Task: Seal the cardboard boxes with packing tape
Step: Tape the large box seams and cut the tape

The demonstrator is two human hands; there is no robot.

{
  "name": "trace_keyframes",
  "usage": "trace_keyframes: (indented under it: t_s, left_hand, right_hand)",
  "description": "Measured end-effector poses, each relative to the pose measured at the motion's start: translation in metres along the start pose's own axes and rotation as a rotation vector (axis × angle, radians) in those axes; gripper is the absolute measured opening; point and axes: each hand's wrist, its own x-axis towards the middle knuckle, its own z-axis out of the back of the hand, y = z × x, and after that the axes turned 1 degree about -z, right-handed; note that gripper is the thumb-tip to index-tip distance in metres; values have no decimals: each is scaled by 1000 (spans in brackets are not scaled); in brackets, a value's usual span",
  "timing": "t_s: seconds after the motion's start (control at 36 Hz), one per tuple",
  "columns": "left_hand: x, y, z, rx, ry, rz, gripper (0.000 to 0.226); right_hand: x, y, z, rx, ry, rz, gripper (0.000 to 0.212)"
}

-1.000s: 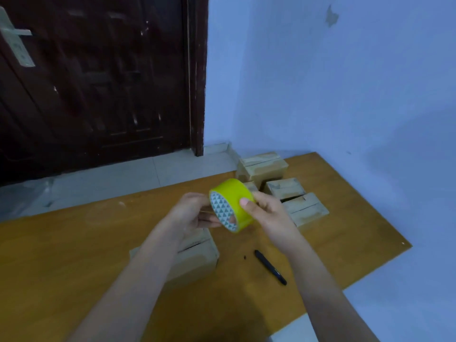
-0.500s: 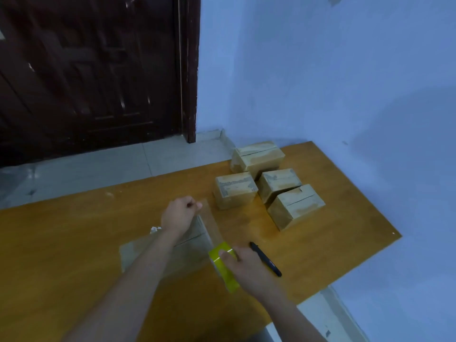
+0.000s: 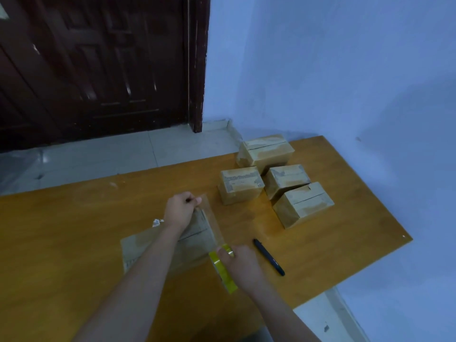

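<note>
Hiding box (image 3: pixel 172 245) seam: left forearm.

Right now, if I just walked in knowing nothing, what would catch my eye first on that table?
Probably the bright yellow roll of packing tape gripped by the right hand near the table's front edge, with a clear strip stretched up to the left hand, which pinches its end over the flat cardboard box. Next, four small brown cardboard boxes clustered by the blue wall.
</note>
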Motion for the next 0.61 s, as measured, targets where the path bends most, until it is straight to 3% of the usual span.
trace_keyframes:
  t_s: [0.28,0.42,0.53,0.61]
  left_hand:
    - [8,-4,-2,138,104,147,22]
    - [9,-21,1,240,181,271,41]
    - [10,-19,6,289,286,380,17]
    - [8,-12,6,238,304,418,33]
  right_hand:
    - [11,-13,-7,-43,28,-6,44]
    - [14,-16,-7,15,75,-4,37]
    - [14,-18,-5,46,81,12,34]
    - [14,-20,-4,54,100,40,37]
